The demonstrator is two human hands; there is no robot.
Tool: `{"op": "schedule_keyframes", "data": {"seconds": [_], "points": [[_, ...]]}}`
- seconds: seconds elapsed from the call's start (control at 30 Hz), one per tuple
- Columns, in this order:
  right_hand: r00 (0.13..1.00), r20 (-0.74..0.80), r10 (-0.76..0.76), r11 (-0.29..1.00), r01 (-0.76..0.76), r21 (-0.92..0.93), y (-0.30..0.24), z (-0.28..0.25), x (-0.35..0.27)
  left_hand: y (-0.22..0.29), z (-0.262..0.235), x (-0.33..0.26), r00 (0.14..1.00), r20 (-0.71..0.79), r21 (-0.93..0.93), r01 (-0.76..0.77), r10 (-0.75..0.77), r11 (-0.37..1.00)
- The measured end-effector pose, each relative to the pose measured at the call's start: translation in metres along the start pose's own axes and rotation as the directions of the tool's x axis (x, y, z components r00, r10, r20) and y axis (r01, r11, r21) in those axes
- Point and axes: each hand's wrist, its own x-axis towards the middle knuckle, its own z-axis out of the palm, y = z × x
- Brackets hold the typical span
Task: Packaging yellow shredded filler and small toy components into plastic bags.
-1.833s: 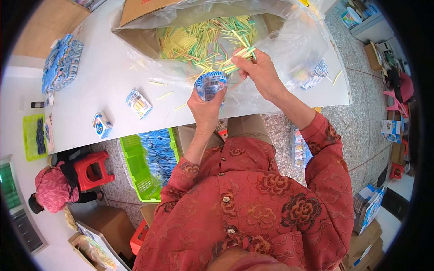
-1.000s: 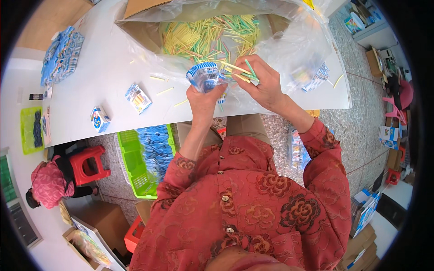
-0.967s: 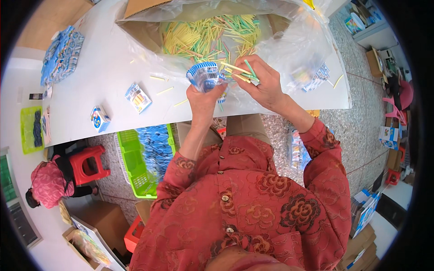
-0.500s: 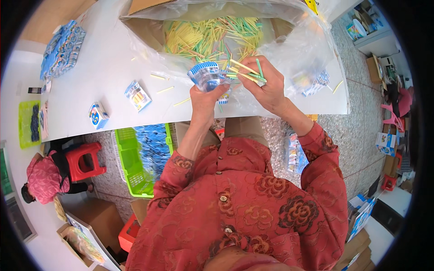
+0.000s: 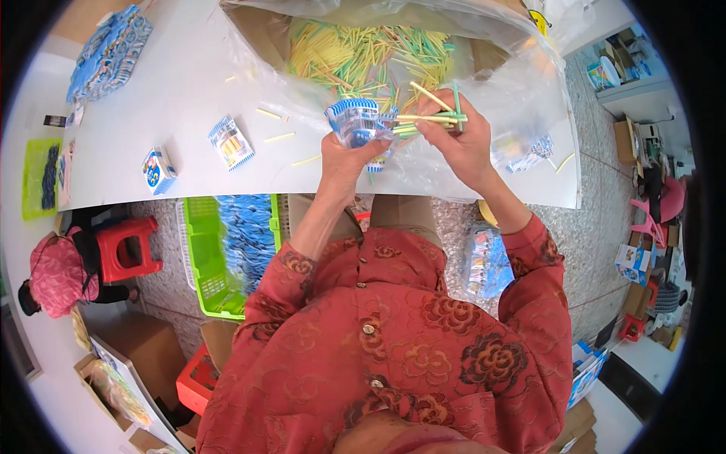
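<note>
My left hand (image 5: 344, 160) is closed around a blue-and-white packet (image 5: 354, 122) with a see-through part, held above the table's near side. Its mouth points right, toward my right hand (image 5: 467, 145). Between the thumb and fingers of that hand are several thin yellow and green sticks (image 5: 427, 121). Most lie sideways with their left ends at the packet's mouth; a yellow one slants up and a green one stands across them. Whether any tips are inside the packet, I cannot tell. Just beyond, a plastic-lined carton (image 5: 261, 38) holds a heap of similar sticks (image 5: 363, 57).
Two small packets (image 5: 231, 144) (image 5: 159, 171) lie on the white table (image 5: 204, 83), with loose sticks nearby. Another packet (image 5: 531, 153) lies right, under clear plastic. Stacked blue packaging (image 5: 110, 53) sits far left. Below are a green basket (image 5: 219, 303) and a red stool (image 5: 130, 250); a person (image 5: 64, 272) is at left.
The whole view has shifted slightly. Both hands keep their grip on the packet and the sticks, and the sticks have turned a little in my right hand.
</note>
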Motion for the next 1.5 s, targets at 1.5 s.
{"op": "schedule_keyframes", "data": {"seconds": [1.5], "points": [[0.775, 0.289, 0.562, 0.703, -0.631, 0.328, 0.025, -0.016, 0.032, 0.000, -0.006, 0.019, 0.959, 0.113, 0.461, -0.282, 0.260, 0.842]]}}
